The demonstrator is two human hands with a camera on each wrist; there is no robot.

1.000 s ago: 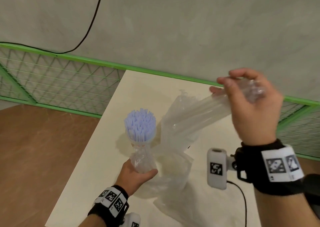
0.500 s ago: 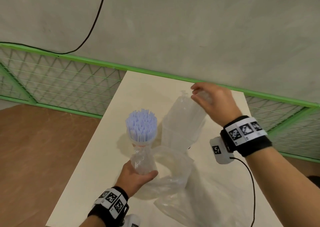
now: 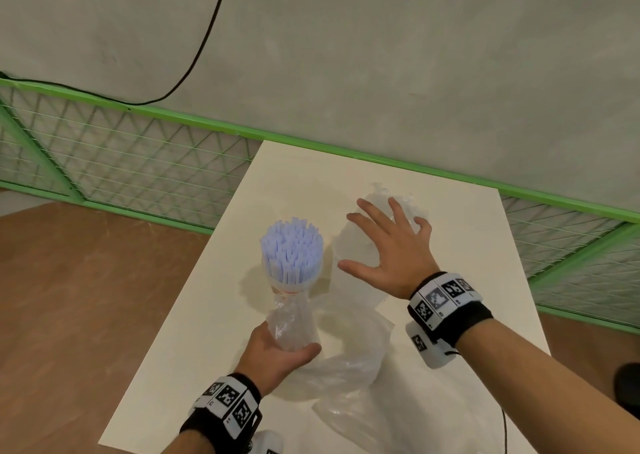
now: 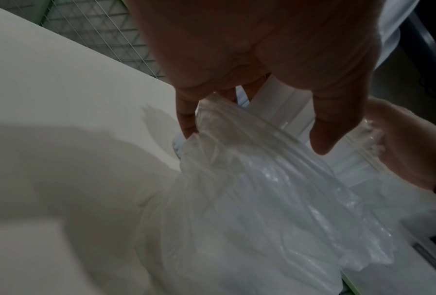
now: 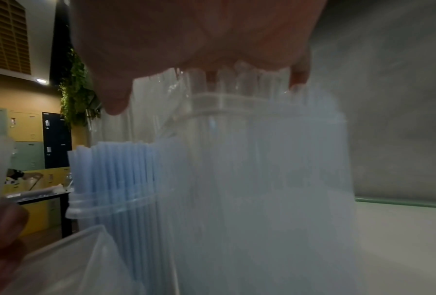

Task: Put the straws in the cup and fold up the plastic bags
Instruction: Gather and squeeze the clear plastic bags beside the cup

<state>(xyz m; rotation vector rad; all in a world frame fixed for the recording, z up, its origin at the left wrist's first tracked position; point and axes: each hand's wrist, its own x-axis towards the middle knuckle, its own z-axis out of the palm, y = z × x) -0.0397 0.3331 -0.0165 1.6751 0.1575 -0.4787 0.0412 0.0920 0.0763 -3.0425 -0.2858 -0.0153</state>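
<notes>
Several pale blue straws (image 3: 292,247) (image 5: 115,169) stand upright in a clear cup (image 3: 294,280) on the cream table (image 3: 460,245). My left hand (image 3: 277,346) (image 4: 254,131) grips a crumpled clear plastic bag (image 3: 292,322) (image 4: 249,179) bunched round the cup's lower part. To the right stands a clear upright pack of clear straws (image 3: 349,242) (image 5: 262,159). My right hand (image 3: 384,252) (image 5: 206,87) lies spread on its top, fingers straight. Whether those straws sit in a cup or only in plastic I cannot tell.
More loose clear plastic (image 3: 356,415) lies on the table near me, under my right forearm. A green mesh fence (image 3: 138,162) runs behind and beside the table, a black cable (image 3: 194,62) hangs on the grey wall. The table's left edge drops to brown floor (image 3: 86,297).
My right hand came down from high on the right, where it pinched the clear pack's end, let go and now lies spread on the upright pack's top. The left hand kept still.
</notes>
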